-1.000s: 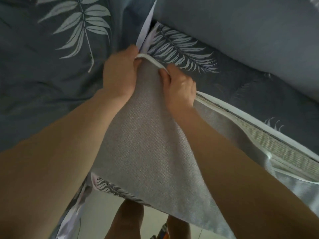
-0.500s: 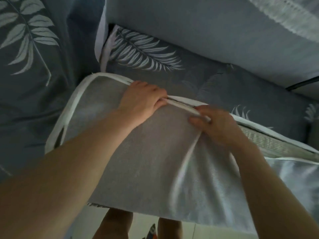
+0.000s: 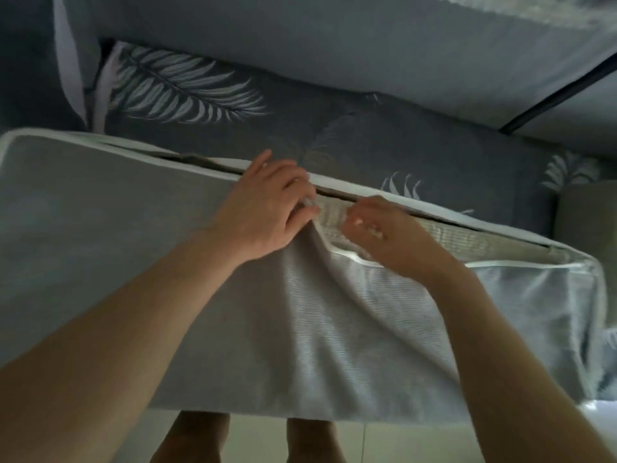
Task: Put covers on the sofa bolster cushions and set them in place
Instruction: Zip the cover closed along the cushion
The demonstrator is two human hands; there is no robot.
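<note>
Head view, looking down over both bare forearms.

A long rectangular cushion in a grey woven fabric cover with white piping (image 3: 140, 262) lies across the middle of the frame, in front of the person, with its far long edge against the sofa seat covered in dark grey-blue fabric with a pale leaf print (image 3: 207, 95). Along that far edge the cover's opening gapes; inside it the beige ribbed surface of the inner cushion (image 3: 444, 237) shows, from between the hands out toward the right end.

The left hand (image 3: 263, 212) lies knuckles up on the cover at the opening, fingers curled and pinching the white-piped edge. The right hand (image 3: 387, 238) sits just beside it, to the right, fingers curled and gripping the loose lower lip of the cover, which folds down there; a crease runs from between the hands toward the near edge. The fingertips of both hands are blurred, so the exact hold cannot be told.

Past the seat is the plain grey-blue sofa backrest (image 3: 334, 45). A black cord (image 3: 561, 95) runs diagonally at the upper right. Below the cushion's near edge the person's bare legs (image 3: 197, 439) stand on a pale floor (image 3: 400, 442).
</note>
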